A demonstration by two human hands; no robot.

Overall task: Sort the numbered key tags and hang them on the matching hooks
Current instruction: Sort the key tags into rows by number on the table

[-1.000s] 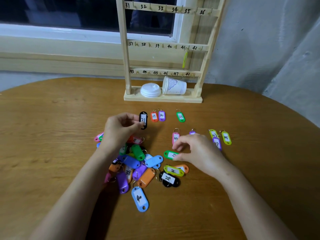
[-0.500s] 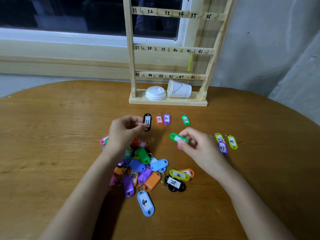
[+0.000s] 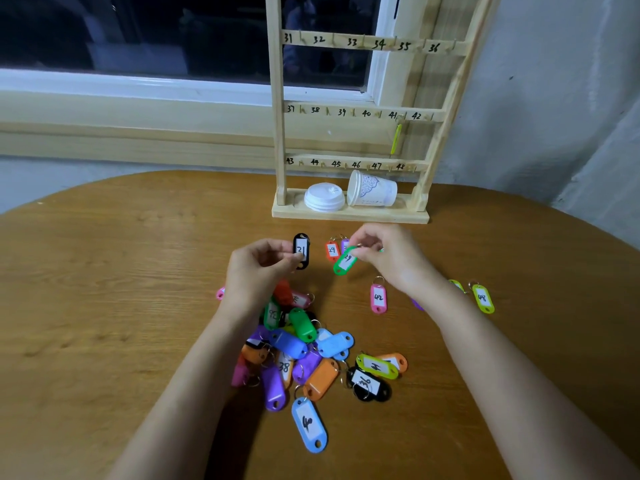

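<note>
Over the wooden table [image 3: 104, 306], a black tag [image 3: 301, 250] was pinched upright by the left hand [image 3: 256, 271], and a green tag [image 3: 344, 260] was pinched at its ring by the right hand [image 3: 391, 258]. Loose tags [image 3: 289, 342] were heaped just below the hands; the numbered hook rack [image 3: 277, 133] was stood behind, one yellow tag [image 3: 396, 138] hung on it.

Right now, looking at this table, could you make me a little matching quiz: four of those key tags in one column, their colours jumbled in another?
Tags:
1. tag 42
2. tag 40
3. left-hand tag
4. right-hand tag

Colours:
A. green
B. black
C. pink
D. blue

Pairs: 1-C, 2-D, 3-B, 4-A.
</note>
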